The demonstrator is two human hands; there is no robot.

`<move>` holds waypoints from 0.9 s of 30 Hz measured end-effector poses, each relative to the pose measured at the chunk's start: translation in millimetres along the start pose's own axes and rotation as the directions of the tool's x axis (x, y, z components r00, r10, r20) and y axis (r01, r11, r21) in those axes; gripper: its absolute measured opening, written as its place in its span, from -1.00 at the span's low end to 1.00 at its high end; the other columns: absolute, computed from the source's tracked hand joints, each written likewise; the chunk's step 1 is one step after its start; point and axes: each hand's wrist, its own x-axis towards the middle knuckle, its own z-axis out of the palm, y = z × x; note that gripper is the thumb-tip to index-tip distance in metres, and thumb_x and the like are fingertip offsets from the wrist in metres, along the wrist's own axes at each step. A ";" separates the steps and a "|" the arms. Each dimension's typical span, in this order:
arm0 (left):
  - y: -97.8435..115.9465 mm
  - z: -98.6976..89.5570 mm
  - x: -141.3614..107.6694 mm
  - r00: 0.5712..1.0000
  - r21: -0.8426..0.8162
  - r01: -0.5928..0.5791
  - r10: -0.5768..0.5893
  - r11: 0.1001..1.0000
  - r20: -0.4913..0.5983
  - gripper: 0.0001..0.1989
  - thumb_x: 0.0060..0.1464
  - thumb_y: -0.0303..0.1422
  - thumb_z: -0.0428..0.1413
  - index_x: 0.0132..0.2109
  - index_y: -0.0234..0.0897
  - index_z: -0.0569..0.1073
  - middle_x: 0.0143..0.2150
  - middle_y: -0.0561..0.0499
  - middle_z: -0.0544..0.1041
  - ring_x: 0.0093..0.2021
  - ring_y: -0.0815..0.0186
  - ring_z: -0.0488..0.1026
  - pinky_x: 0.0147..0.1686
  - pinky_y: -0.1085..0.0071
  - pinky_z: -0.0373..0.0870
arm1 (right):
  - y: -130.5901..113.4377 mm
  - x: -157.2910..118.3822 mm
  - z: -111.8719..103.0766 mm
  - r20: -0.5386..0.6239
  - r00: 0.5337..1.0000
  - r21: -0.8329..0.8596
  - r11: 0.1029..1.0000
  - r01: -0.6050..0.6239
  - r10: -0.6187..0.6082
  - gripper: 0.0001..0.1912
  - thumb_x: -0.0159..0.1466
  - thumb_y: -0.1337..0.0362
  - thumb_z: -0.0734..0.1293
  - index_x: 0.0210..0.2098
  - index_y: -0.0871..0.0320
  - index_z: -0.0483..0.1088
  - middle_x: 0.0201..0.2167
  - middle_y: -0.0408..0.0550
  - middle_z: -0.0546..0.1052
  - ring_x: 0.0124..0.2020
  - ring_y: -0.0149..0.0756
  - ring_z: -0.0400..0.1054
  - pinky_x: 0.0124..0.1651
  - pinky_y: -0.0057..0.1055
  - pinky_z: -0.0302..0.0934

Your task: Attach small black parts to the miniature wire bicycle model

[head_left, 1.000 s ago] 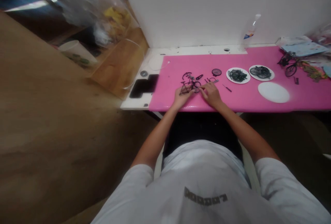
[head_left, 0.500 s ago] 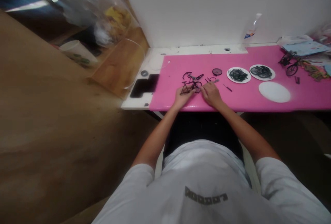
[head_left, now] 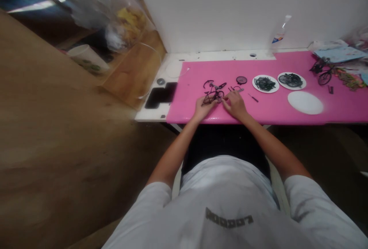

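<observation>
A small black model bicycle [head_left: 207,98], its wheel [head_left: 220,94] toward the right, is held low over the pink mat by my left hand [head_left: 202,108]. The fingers of that hand are closed round its underside. My right hand [head_left: 236,104] meets the wheel's right edge with thumb and fingertips pinched together. Anything between those fingertips is too small to make out. Just beyond the bicycle lie loose dark parts [head_left: 221,86]. A separate black wheel [head_left: 241,80] and some thin pieces [head_left: 237,89] rest behind my right hand.
A screwdriver [head_left: 253,97] lies right of my right hand. Farther right are a plate of dark parts [head_left: 265,91], a second plate [head_left: 302,84] and a white plate [head_left: 305,102]. Another model bicycle [head_left: 324,76] stands near the bags. A clear bottle [head_left: 280,34] is by the wall.
The model bicycle has shifted and tilted slightly to the right in my left hand. My right fingertips have moved a little at the wheel's edge.
</observation>
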 end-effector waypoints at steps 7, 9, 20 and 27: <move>5.0 2.2 -1.6 1.000 0.005 0.022 -0.022 1.000 0.018 -0.58 0.07 -0.20 0.50 0.01 -0.31 0.70 0.05 -0.23 0.76 0.05 0.04 0.74 0.25 0.02 0.64 | 3.6 -0.2 3.4 0.026 1.000 -0.033 0.999 -0.006 0.007 -0.71 0.54 0.16 0.29 -0.31 0.06 0.47 -0.31 0.09 0.55 -0.08 0.07 0.42 0.15 0.11 0.40; 8.0 4.6 -2.6 1.000 -0.009 0.027 -0.027 1.000 0.015 -0.61 0.06 -0.23 0.50 -0.01 -0.31 0.70 0.04 -0.23 0.76 0.06 0.04 0.74 0.26 0.02 0.63 | 3.7 -0.4 3.9 0.037 0.999 -0.050 0.999 -0.009 0.010 -0.67 0.55 0.15 0.27 -0.33 0.06 0.47 -0.33 0.10 0.56 -0.10 0.07 0.42 0.09 0.06 0.41; 8.5 7.9 -3.1 1.000 0.003 0.025 -0.025 1.000 -0.009 -0.62 0.03 -0.23 0.50 -0.04 -0.32 0.70 0.00 -0.21 0.76 0.01 0.09 0.74 0.24 0.05 0.62 | 3.2 -1.8 1.7 0.026 1.000 -0.033 0.999 -0.017 0.018 -0.88 0.44 0.23 0.39 -0.23 0.09 0.54 -0.28 0.09 0.60 -0.08 0.07 0.43 0.07 0.03 0.41; 5.9 7.1 -3.5 1.000 0.016 0.014 -0.015 1.000 0.008 -0.57 0.05 -0.18 0.49 0.00 -0.32 0.70 0.05 -0.23 0.76 0.06 0.08 0.73 0.26 0.05 0.61 | 4.0 -2.1 2.7 0.044 0.999 -0.039 0.999 0.005 -0.004 -0.80 0.48 0.24 0.35 -0.28 0.08 0.57 -0.28 0.09 0.62 -0.10 0.05 0.42 0.03 0.01 0.40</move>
